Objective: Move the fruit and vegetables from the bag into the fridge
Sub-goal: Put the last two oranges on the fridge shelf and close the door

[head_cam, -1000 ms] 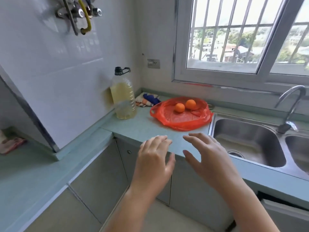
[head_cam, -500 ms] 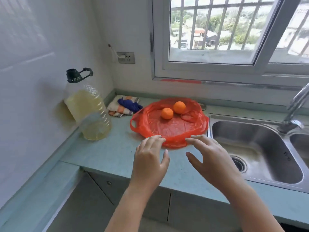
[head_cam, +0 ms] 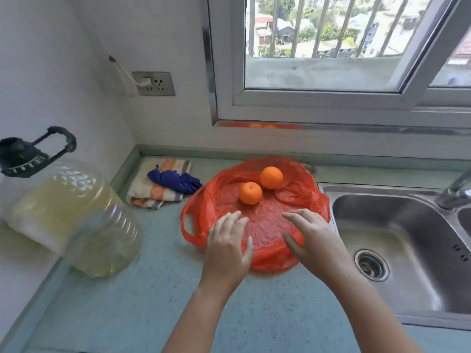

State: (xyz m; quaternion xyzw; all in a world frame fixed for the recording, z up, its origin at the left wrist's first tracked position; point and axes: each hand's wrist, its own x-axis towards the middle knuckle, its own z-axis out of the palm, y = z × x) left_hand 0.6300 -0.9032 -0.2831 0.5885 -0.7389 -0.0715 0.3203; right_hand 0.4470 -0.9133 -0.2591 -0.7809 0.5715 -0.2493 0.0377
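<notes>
Pale green tabletop (head_cam: 153, 301) along the tiled wall and below the window, wrapping into the far left corner.

Stainless steel sink (head_cam: 420, 238) set into the right end of the tabletop, drain in the basin floor, faucet (head_cam: 456, 189) at its far right rim.

Large clear oil bottle (head_cam: 76, 220) at the left edge against the wall, partly filled with yellow liquid, black cap and carry handle on top.

Red plastic bag (head_cam: 267, 225) opened out flat near the back edge, just beside the sink's left rim, one handle loop at its left side.

Left hand (head_cam: 226, 248) over the bag's near left part, palm down, fingers loosely together and relaxed, thumb apart, holding nothing. Right hand (head_cam: 313, 240) over the near right part, fingers spread and slightly bent, likewise holding nothing. Cannot tell whether either hand touches the plastic.

Folded striped cloth (head_cam: 153, 194) in the back corner, left of the bag, with blue gloves (head_cam: 175, 180) lying on top.

Near orange (head_cam: 250, 193) and far orange (head_cam: 271, 177) on the far half of the bag, just beside each other, beyond both sets of fingertips and apart from them.
</notes>
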